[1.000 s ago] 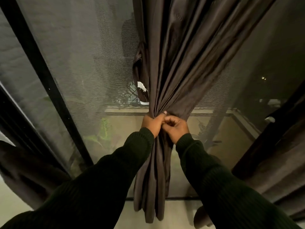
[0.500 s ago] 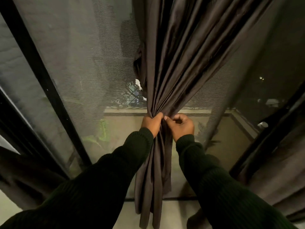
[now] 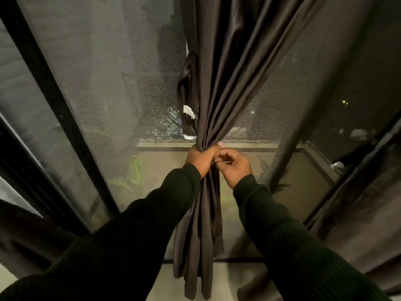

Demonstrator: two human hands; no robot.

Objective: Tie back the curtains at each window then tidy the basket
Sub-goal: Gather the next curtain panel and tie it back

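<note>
1. We face a tall window covered by a fine grey mesh screen (image 3: 112, 88) — it blurs everything beyond it.
2. A thick black frame bar (image 3: 56, 109) slants down the left side; a thinner dark bar (image 3: 301, 118) runs down the right.
3. Through the mesh we see a pale ledge (image 3: 165, 145) and a dull greenish surface (image 3: 134, 177) below it.
4. It is dark outside — only a few small lights (image 3: 344, 102) glint at the upper right.
5. A strip of pale floor (image 3: 234, 276) shows at the bottom.
</note>
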